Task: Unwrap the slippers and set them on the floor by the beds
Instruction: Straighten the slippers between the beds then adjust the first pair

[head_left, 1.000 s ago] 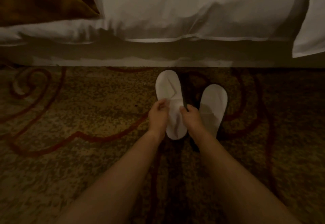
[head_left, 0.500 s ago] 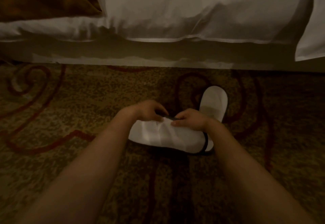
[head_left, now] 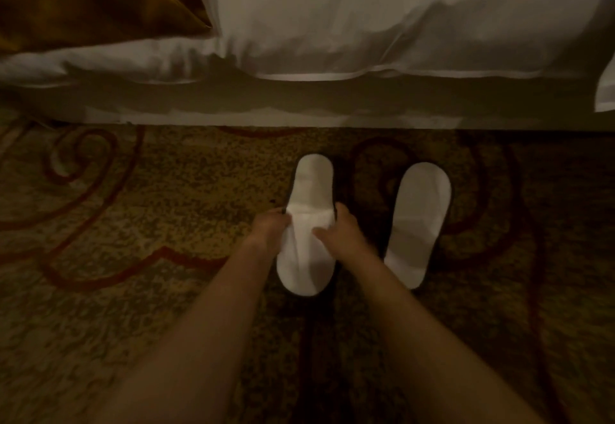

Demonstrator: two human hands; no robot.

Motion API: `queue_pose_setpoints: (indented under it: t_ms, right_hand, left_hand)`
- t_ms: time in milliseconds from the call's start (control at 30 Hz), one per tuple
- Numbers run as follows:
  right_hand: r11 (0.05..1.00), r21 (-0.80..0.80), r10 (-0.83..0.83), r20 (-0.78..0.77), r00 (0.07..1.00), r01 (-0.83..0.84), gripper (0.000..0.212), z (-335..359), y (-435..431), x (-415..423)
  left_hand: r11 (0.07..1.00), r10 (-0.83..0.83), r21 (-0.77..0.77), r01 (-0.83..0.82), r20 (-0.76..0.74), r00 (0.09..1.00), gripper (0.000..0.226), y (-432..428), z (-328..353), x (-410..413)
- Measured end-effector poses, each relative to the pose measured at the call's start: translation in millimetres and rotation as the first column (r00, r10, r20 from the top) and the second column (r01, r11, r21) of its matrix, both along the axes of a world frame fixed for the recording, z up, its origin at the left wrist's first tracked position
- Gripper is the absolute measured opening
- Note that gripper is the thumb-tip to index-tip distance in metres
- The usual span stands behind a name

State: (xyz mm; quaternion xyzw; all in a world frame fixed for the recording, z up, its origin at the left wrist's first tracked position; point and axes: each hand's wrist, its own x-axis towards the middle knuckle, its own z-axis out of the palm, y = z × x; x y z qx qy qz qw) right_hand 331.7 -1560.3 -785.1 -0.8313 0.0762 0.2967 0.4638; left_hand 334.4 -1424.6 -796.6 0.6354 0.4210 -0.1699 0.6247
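Two white slippers lie on the patterned carpet, just in front of the bed. The left slipper (head_left: pixel 311 190) points lengthwise, heel toward the bed and toe toward me. My left hand (head_left: pixel 268 228) grips its left side at the strap and my right hand (head_left: pixel 339 232) grips its right side, thumb on top. The right slipper (head_left: pixel 417 220) lies flat beside it, a hand's width to the right, untouched. No wrapper shows in view.
The bed (head_left: pixel 299 104) runs across the top, with a white duvet (head_left: pixel 382 17) hanging over its side and a gold bed runner (head_left: pixel 93 7) at the upper left. Brown carpet (head_left: pixel 133 223) with red swirls spreads left, right and toward me.
Half a second ago the left slipper was turned sideways across my hands. It now points lengthwise, parallel to the right slipper, still held by both hands. The right slipper has not moved.
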Motion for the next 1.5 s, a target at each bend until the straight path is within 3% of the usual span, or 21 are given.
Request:
queue_pose_setpoints:
  t_ms: [100,200,300,367,500,600,700,833,933,1033,1100,1167,1267,1333,1400,1467,1500]
  right_hand:
    - [0.980,-0.200,-0.018,0.015,1.000,0.021,0.068,-6.1,15.6,-2.9]
    - [0.962,-0.274,-0.011,0.016,1.000,0.015,0.068,-15.9,19.2,-7.7]
    - [0.944,-0.329,-0.006,0.051,0.999,0.022,0.072,-26.7,22.5,-15.0]
    - [0.930,-0.366,0.008,0.104,0.995,0.031,0.072,-32.4,23.6,-18.6]
    - [0.905,-0.424,0.116,0.141,0.983,-0.046,0.075,-39.3,16.9,-21.0]
    - [0.896,-0.444,0.106,0.218,0.970,0.002,0.071,-35.4,3.3,-15.5]
    - [0.779,-0.594,0.022,0.348,0.937,0.202,0.076,-28.3,-25.8,-2.7]
    - [0.671,-0.711,-0.130,0.166,0.977,0.210,0.100,-33.7,-71.7,-2.2]
    - [0.703,-0.692,-0.194,0.036,0.980,0.164,0.103,-39.7,-85.5,-9.4]
    - [0.761,-0.616,-0.179,0.099,0.979,0.202,0.099,-36.7,-92.8,-5.3]
    - [0.795,-0.567,-0.143,0.171,0.975,0.216,0.099,-31.4,-95.8,0.3]
    - [0.851,-0.504,-0.017,0.252,0.968,0.146,0.101,-26.6,-95.8,4.5]
    - [0.916,-0.385,0.252,0.320,0.913,-0.118,0.106,-18.6,-93.6,10.0]
    - [0.895,-0.351,0.386,0.296,0.874,-0.276,0.112,-13.6,-93.5,12.6]
    - [0.820,-0.405,0.524,0.249,0.814,-0.404,0.116,-11.0,-96.1,14.8]
    - [0.749,-0.459,0.619,0.231,0.750,-0.477,0.115,-9.1,-98.9,16.5]
    - [0.732,-0.474,0.644,0.245,0.725,-0.490,0.114,-8.0,-100.1,17.9]
  left_hand:
    - [1.000,-0.010,-0.003,0.010,0.015,1.000,0.049,-7.1,-7.7,-11.5]
    - [0.999,-0.047,-0.010,0.049,0.115,0.992,0.067,-14.3,-14.4,-20.7]
    - [0.972,-0.209,0.140,0.191,0.122,0.970,0.066,-20.3,-18.8,-24.2]
    - [0.905,-0.351,0.285,0.315,0.087,0.932,0.064,-22.6,-21.6,-26.3]
    - [0.648,-0.540,0.537,0.540,-0.176,0.823,0.064,-23.9,-23.3,-30.4]
    - [0.609,-0.534,0.596,0.523,-0.179,0.826,0.064,-25.6,-16.2,-29.8]
    - [0.602,-0.550,0.656,0.455,-0.072,0.832,0.069,-27.8,-6.9,-21.0]
    - [0.534,-0.672,0.703,0.469,0.015,0.741,0.066,-49.7,3.9,-7.2]
    - [0.592,-0.715,0.645,0.484,0.143,0.685,0.061,-64.3,6.9,-0.3]
    - [0.677,-0.691,0.550,0.490,0.244,0.680,0.062,-61.9,11.1,5.5]
    - [0.764,-0.608,0.456,0.457,0.270,0.746,0.061,-55.1,14.2,11.7]
    - [0.817,-0.526,0.415,0.401,0.251,0.813,0.060,-46.3,15.7,19.7]
    - [0.889,-0.409,0.350,0.296,0.313,0.857,0.068,-28.8,21.2,31.9]
    - [0.941,-0.296,0.269,0.207,0.350,0.889,0.082,-15.3,25.5,37.4]
    - [0.946,-0.225,0.297,0.130,0.313,0.923,0.089,-1.5,30.7,40.3]
    - [0.923,-0.251,0.357,0.142,0.281,0.926,0.079,10.4,34.2,43.0]
    - [0.885,-0.366,0.386,0.259,0.233,0.901,0.066,13.9,37.7,44.1]
